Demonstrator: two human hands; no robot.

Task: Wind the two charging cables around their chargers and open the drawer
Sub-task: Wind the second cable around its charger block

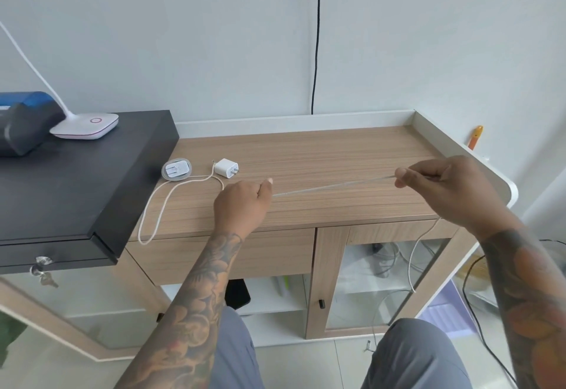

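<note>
Cable (333,186) handling governs this step: a thin white cord is drawn taut above the wooden tabletop (306,155) between the two hands. The left hand (242,204) is closed in a loose fist around the cord, and the right hand (441,186) pinches it between thumb and fingertips; past that pinch the free end drops over the front edge and hangs before the glass cabinet door (376,281). From the left hand the cord runs back in a slack curve to the square white charger (226,168) lying near the left end of the tabletop. A second charger (176,170), in a round clear casing, lies just beside it, and its beige cable (153,214) loops over the front edge. Judged from appearance, both cords are light, soft and limp, hold no shape unaided, and would slide easily through a loose grip, so tension must be kept on each turn. The chargers look small, rigid and light, and would likely skid on the smooth wood if the cord is tugged. Recommended hold: grip the charger body by its flat sides, clear of the prongs, and feed the cord with the other hand close to the winding point. The drawer (220,253) below the tabletop is shut, and no handle is visible.
</note>
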